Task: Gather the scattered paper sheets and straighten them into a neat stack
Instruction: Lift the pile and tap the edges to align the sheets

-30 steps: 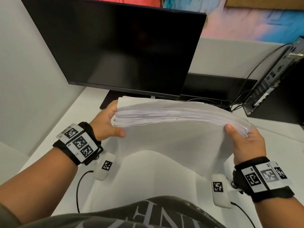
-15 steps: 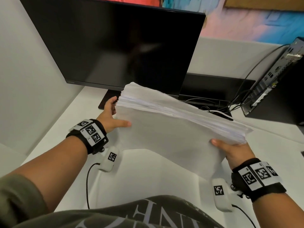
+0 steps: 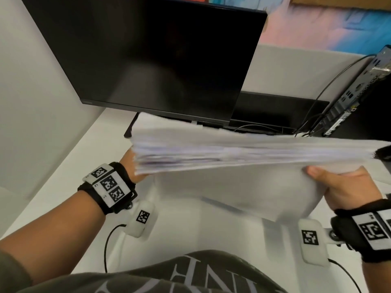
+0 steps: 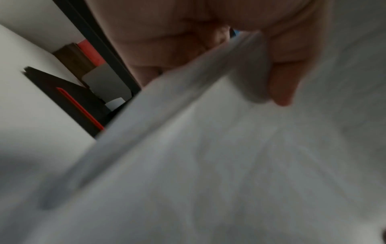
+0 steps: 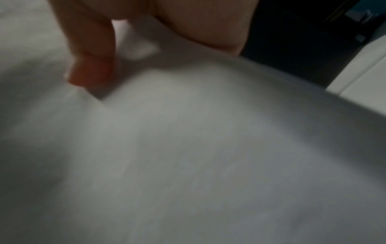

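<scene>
A thick stack of white paper sheets [image 3: 232, 153] is held on edge above the white desk [image 3: 63, 166], its top edge facing me and blurred. My left hand [image 3: 132, 166] grips the stack's left end; in the left wrist view the thumb lies on the near face of the paper stack [image 4: 208, 148] and the fingers curl behind. My right hand [image 3: 342, 187] grips the right end, thumb pressed on the near face; the right wrist view shows the paper stack [image 5: 188, 148] under that thumb. The stack's bottom edge is hidden behind its own bulge.
A black monitor [image 3: 158, 60] stands just behind the stack on its stand base [image 3: 129, 132]. A small black computer [image 3: 359, 96] with cables [image 3: 313, 121] sits at the back right. A grey partition wall [image 3: 31, 102] closes the left side.
The stack has swung from tilted down to the right to nearly level, its right end raised. My right hand rose and moved right; my left hand dropped slightly behind the left end.
</scene>
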`<state>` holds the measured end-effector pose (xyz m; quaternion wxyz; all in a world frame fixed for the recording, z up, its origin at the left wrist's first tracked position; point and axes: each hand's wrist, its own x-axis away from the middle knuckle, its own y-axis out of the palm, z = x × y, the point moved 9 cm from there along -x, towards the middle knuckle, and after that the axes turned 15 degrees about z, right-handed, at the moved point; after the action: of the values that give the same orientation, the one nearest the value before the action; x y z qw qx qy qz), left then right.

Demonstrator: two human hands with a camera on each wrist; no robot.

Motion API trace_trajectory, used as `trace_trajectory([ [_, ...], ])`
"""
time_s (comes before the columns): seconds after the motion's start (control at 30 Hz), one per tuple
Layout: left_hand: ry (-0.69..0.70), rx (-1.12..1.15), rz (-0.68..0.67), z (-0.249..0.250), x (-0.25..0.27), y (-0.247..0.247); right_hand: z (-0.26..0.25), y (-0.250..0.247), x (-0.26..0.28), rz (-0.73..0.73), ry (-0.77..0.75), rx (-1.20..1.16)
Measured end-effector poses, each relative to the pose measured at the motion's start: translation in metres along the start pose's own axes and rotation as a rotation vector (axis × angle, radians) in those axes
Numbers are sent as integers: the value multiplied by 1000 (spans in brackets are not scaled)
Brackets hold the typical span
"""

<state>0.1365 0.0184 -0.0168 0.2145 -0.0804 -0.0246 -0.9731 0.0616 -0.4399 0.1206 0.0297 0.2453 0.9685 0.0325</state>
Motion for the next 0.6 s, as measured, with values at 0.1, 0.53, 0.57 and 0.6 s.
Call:
trace_trajectory([
  [0.1, 259, -170, -97, 91, 71, 40, 2, 3, 3, 115, 8, 6],
  [0.53, 263, -92, 68, 82, 95, 48, 60, 18, 26, 133, 68, 0],
  [0.57, 264, -100, 72, 85, 95, 48, 58, 17, 24, 136, 55, 9],
  [0.6, 265, -100, 72, 87, 94, 48, 57, 16, 22, 136, 41, 23],
])
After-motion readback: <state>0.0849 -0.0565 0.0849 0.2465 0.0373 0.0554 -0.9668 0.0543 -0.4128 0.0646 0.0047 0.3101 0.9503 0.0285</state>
